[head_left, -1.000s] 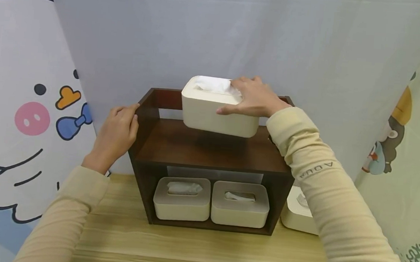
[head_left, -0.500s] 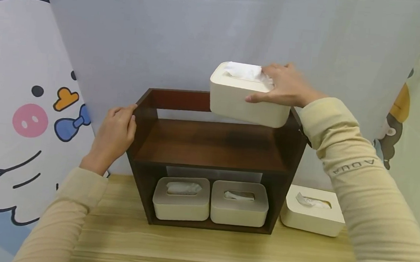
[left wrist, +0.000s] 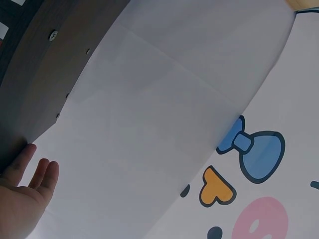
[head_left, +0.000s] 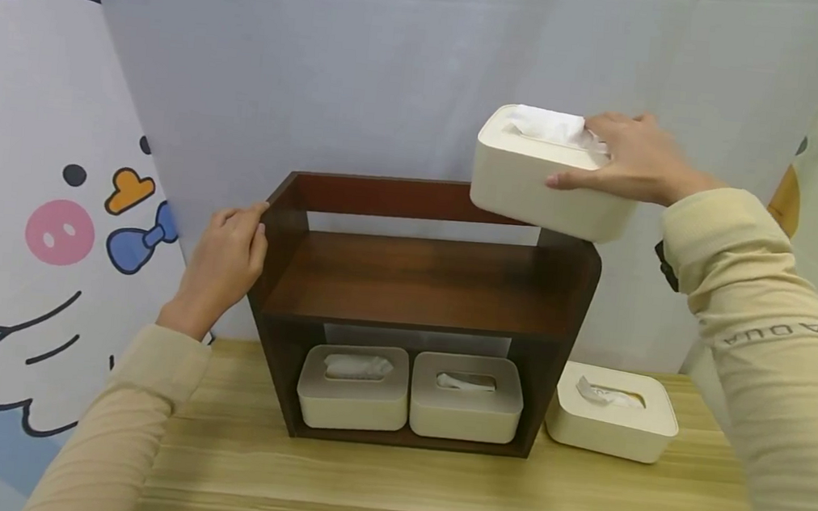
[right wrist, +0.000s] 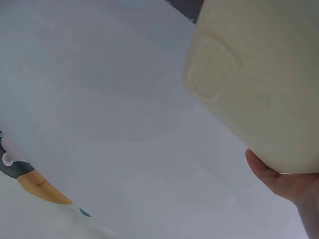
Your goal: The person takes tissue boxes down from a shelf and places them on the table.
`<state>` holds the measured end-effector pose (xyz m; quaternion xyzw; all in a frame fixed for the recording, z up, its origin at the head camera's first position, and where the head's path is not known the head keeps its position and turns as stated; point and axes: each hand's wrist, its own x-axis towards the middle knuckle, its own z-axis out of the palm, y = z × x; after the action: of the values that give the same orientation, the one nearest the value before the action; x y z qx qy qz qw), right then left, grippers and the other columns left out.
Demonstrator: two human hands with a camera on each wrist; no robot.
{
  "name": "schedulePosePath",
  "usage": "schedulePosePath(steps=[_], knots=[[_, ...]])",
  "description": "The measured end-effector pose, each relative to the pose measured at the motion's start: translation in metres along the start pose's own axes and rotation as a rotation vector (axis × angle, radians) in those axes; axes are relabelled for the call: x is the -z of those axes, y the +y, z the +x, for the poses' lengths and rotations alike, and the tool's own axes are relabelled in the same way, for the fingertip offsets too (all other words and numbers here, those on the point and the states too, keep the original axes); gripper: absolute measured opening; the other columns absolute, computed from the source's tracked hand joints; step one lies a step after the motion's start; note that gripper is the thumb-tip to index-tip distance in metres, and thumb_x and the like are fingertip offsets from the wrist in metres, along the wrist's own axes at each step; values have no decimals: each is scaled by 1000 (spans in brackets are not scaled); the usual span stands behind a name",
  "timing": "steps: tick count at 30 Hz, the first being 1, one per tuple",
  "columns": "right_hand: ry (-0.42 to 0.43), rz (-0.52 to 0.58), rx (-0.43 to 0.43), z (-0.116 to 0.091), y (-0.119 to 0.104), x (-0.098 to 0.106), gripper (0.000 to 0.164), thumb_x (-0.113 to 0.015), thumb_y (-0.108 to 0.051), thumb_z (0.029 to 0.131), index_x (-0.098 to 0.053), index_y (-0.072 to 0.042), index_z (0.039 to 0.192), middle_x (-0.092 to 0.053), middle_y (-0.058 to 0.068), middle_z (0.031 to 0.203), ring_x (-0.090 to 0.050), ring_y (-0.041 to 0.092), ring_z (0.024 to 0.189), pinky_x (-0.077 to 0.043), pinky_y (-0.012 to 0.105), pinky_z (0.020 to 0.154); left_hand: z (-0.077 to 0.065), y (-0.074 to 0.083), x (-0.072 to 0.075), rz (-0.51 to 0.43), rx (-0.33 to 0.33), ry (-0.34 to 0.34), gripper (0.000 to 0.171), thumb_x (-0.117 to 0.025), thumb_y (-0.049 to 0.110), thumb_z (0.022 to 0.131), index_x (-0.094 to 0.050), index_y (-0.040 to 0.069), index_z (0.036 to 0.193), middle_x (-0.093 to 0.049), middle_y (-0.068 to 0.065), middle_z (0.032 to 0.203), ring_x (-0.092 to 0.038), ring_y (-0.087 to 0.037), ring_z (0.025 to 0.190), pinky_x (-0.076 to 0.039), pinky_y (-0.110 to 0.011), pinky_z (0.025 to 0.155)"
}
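Note:
In the head view my right hand (head_left: 636,158) grips a cream tissue box (head_left: 539,190) across its top right end, thumb on the front side. White tissue (head_left: 555,125) sticks out of its slot. The box is held in the air above the right side of a dark brown two-tier shelf (head_left: 414,280). The right wrist view shows the underside of that tissue box (right wrist: 269,84). My left hand (head_left: 226,256) holds the shelf's upper left edge. Seen from the left wrist, its fingers (left wrist: 47,181) are at the corner of the side panel (left wrist: 55,64), two of them loosely bent.
Two more tissue boxes, left (head_left: 353,389) and right (head_left: 467,398), stand side by side in the lower tier. Another tissue box (head_left: 614,411) rests on the wooden table (head_left: 396,490), right of the shelf. A pale curtain (head_left: 395,84) hangs behind.
My right hand has lifted the tissue box up and to the right, from over the middle of the upper tier to above its right side panel. The left hand has stayed put.

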<state>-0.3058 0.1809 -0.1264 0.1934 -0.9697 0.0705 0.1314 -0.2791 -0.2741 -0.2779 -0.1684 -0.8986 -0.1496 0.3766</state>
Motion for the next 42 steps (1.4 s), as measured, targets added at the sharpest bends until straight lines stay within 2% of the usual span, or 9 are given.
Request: schedulePosePath(steps=[5, 13, 20, 25, 29, 35, 38, 42], knots=[[17, 1, -28, -14, 26, 3, 84, -57, -58, 76, -38, -1, 135, -43, 23, 133, -36, 41, 111, -26, 48, 89, 0, 0, 0, 1, 6, -8, 35, -37, 12, 96, -52, -6, 123, -57, -24, 119, -47, -42, 107, -41, -52, 93], [17, 18, -141, -38, 57, 9, 81, -58, -57, 77, -37, -4, 135, -44, 23, 128, -33, 45, 104, -31, 43, 71, 1, 1, 0, -1, 0, -24, 36, -36, 12, 97, -51, -6, 124, -57, -24, 119, -46, -42, 109, -39, -50, 96], [37, 12, -165, -54, 77, 12, 81, -59, -55, 78, -36, -3, 135, -43, 26, 128, -31, 52, 105, -31, 50, 73, 2, 2, -1, -3, -10, -5, 35, -37, 11, 96, -51, -7, 123, -58, -25, 117, -47, -43, 107, -38, -49, 97], [84, 31, -150, -67, 95, 10, 75, -62, -49, 78, -40, 1, 130, -45, 29, 123, -33, 49, 102, -25, 52, 78, 3, 2, -3, 6, -25, 3, 35, -37, 10, 96, -52, -7, 122, -58, -24, 118, -48, -42, 106, -38, -48, 96], [112, 14, -127, -76, 107, 6, 69, -64, -46, 77, -45, 2, 122, -49, 28, 114, -42, 43, 97, -25, 51, 83, 3, 2, -4, 10, -29, 7, 35, -37, 10, 95, -52, -8, 121, -58, -24, 118, -49, -42, 104, -39, -48, 96], [101, -37, -147, -90, 118, -8, 70, -65, -49, 75, -47, -1, 123, -50, 25, 114, -45, 43, 91, -34, 41, 68, 3, 2, -4, 6, -29, 8, 34, -37, 10, 95, -53, -8, 120, -58, -24, 117, -49, -42, 104, -39, -49, 96], [81, -57, -149, -96, 122, -17, 76, -64, -51, 75, -44, 1, 127, -48, 26, 120, -45, 47, 94, -36, 47, 72, 3, 2, -4, 5, -17, 3, 35, -37, 10, 95, -53, -8, 121, -58, -24, 118, -49, -42, 105, -39, -49, 95], [83, -73, -139, -105, 125, -31, 76, -64, -51, 75, -44, 2, 126, -49, 24, 117, -47, 47, 94, -36, 47, 72, 3, 2, -4, 1, -7, -5, 35, -36, 11, 96, -52, -7, 121, -58, -24, 119, -48, -42, 106, -39, -49, 96]])
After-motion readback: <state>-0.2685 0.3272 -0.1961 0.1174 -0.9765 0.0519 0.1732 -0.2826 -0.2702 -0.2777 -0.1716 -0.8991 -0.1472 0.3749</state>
